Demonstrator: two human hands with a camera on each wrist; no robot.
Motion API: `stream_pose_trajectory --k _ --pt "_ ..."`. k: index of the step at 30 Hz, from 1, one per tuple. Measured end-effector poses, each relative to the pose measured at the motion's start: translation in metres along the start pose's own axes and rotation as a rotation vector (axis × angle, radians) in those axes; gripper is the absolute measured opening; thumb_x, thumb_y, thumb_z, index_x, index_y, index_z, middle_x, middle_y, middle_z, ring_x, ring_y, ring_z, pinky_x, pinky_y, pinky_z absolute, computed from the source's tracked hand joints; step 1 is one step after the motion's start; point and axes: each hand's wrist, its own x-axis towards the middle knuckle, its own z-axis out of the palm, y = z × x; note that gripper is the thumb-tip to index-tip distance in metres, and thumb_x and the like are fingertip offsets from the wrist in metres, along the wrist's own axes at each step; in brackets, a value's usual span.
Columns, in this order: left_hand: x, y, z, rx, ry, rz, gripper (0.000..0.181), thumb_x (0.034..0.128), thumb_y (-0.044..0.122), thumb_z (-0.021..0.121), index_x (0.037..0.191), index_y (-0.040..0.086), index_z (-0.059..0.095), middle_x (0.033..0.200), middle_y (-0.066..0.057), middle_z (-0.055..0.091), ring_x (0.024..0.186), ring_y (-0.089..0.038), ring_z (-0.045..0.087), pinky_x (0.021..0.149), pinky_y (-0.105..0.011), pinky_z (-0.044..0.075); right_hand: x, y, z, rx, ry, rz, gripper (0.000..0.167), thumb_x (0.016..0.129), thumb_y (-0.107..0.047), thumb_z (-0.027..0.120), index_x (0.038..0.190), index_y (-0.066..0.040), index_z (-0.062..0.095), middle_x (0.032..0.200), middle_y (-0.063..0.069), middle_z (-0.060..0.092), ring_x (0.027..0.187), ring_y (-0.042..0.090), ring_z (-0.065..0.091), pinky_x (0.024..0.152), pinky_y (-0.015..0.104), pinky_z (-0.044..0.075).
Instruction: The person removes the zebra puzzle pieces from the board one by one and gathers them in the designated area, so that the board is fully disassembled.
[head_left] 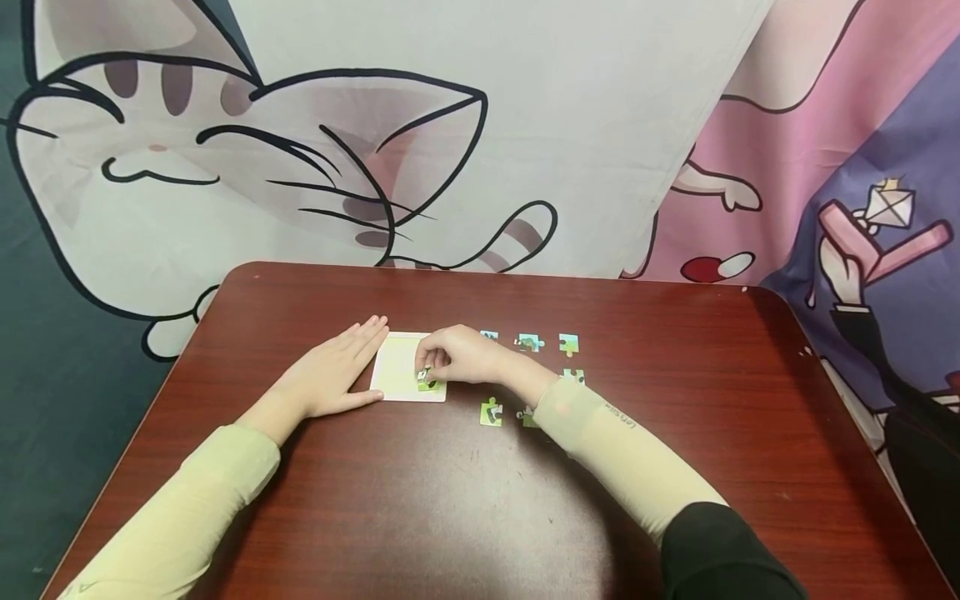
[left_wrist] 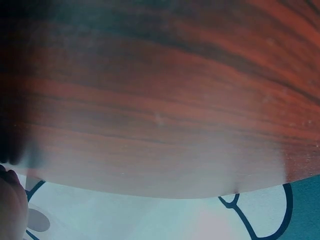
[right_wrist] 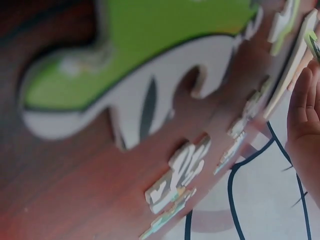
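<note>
A pale square puzzle board (head_left: 394, 360) lies on the table. My left hand (head_left: 327, 375) rests along its left edge, fingers straight and thumb near the lower left corner; just a sliver of this hand (left_wrist: 12, 207) shows in the left wrist view. Over the board's lower right part, my right hand (head_left: 468, 357) pinches a green puzzle piece (head_left: 426, 384) with thumb and fingertips. The same piece (right_wrist: 312, 44) appears at the right edge of the right wrist view. Whether it touches the board, I cannot tell.
Several loose jigsaw pieces lie right of the board: a blue one (head_left: 529, 342) and a blue-green one (head_left: 568, 344) at the back, a green one (head_left: 491, 412) nearer me. My right forearm hides part of this group. Behind the brown table (head_left: 450, 500) hangs a cat-print cloth (head_left: 600, 125).
</note>
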Motion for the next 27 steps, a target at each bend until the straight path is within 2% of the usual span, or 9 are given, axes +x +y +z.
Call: stream_pose_trajectory --k 10,19,27 --pt "0.002 0.000 -0.001 0.004 -0.023 -0.009 0.101 0.0984 0.059 0.063 0.165 -0.006 0.024 0.176 -0.023 0.022 0.164 -0.037 0.024 0.134 -0.051 0.026 -0.023 -0.004 -0.023 0.048 0.076 0.029 0.009 0.093 -0.010 0.082 0.100 -0.011 0.077 0.088 0.000 0.074 0.081 0.006 0.065 0.076 0.015 0.057" --pt "0.001 -0.002 0.000 0.013 -0.019 0.001 0.100 0.0988 0.059 0.063 0.165 -0.006 0.025 0.176 -0.023 0.022 0.164 -0.037 0.024 0.134 -0.051 0.027 -0.060 0.002 -0.043 0.134 0.139 0.073 0.012 0.090 -0.007 0.084 0.099 -0.011 0.077 0.084 -0.002 0.075 0.080 0.008 0.067 0.077 0.023 0.062" --pt "0.002 -0.002 0.001 0.013 -0.019 0.003 0.100 0.0989 0.059 0.062 0.165 -0.006 0.025 0.176 -0.023 0.022 0.164 -0.037 0.024 0.134 -0.051 0.027 -0.095 0.009 -0.055 0.109 0.198 0.113 0.014 0.086 -0.005 0.086 0.096 -0.010 0.078 0.085 -0.002 0.077 0.079 0.007 0.068 0.075 0.023 0.062"
